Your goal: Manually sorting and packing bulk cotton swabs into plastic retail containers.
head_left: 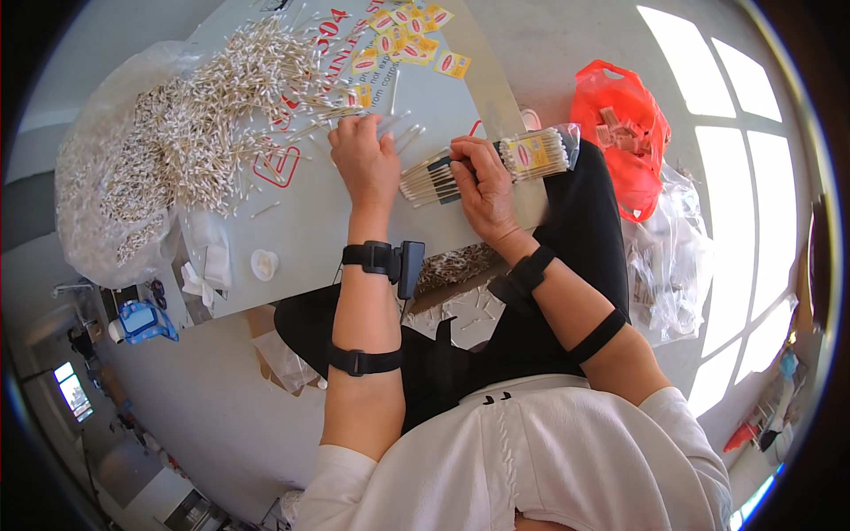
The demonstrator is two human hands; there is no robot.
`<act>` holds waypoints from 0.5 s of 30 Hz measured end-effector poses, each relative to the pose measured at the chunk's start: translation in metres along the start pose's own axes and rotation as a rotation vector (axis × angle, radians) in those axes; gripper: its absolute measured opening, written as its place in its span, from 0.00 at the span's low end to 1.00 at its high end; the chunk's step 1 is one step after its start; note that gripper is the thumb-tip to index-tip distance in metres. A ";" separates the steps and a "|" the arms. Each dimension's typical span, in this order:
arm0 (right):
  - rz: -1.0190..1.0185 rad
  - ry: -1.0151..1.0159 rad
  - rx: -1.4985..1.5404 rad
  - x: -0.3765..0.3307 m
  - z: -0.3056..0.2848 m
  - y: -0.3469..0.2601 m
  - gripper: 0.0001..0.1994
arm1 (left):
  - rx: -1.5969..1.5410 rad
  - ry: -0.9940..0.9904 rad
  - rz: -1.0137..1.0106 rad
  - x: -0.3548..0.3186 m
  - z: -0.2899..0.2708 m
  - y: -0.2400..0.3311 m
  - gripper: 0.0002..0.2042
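My left hand (365, 164) is over the table with its fingers bent down and closed. Slightly blurred cotton swabs (405, 134) stick out beside its fingertips. My right hand (485, 188) is curled over a fanned row of cotton swabs (427, 182), its thumb and fingers closed on them; a dark strip shows beneath. Right beside this hand is a clear bag of cotton swabs (542, 154) with a yellow label. To the left of my left hand spreads a large heap of loose cotton swabs (212, 133), partly in a clear plastic bag (84, 168).
Several yellow label cards (412, 35) lie at the table's far side. A small white dish (264, 264) stands near its front edge. To the right are a red plastic bag (633, 115) and clear plastic bags (668, 257). Below the table edge sits a box of swabs (456, 270).
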State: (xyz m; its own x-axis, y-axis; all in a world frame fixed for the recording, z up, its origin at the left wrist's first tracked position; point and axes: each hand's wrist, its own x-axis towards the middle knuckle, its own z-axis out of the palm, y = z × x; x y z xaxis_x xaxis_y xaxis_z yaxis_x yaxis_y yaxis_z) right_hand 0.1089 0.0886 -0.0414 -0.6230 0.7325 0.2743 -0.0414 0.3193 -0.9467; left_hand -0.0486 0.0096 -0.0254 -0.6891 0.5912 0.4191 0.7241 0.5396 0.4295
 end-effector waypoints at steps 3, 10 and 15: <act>-0.003 0.004 0.013 0.000 0.002 -0.001 0.10 | -0.019 -0.093 -0.027 -0.001 0.001 -0.005 0.08; 0.008 0.032 0.092 0.001 0.001 0.001 0.09 | -0.311 -0.053 -0.065 -0.046 -0.010 -0.001 0.09; 0.026 -0.083 0.115 0.018 0.008 0.001 0.15 | -0.784 0.152 -0.356 -0.058 -0.005 0.008 0.19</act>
State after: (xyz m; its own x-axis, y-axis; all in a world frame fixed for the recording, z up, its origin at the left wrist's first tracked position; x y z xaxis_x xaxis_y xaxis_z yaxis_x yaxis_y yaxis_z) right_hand 0.0914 0.0977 -0.0386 -0.6872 0.6861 0.2388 -0.1105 0.2262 -0.9678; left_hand -0.0032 -0.0233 -0.0425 -0.9074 0.3495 0.2333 0.2756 0.0760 0.9583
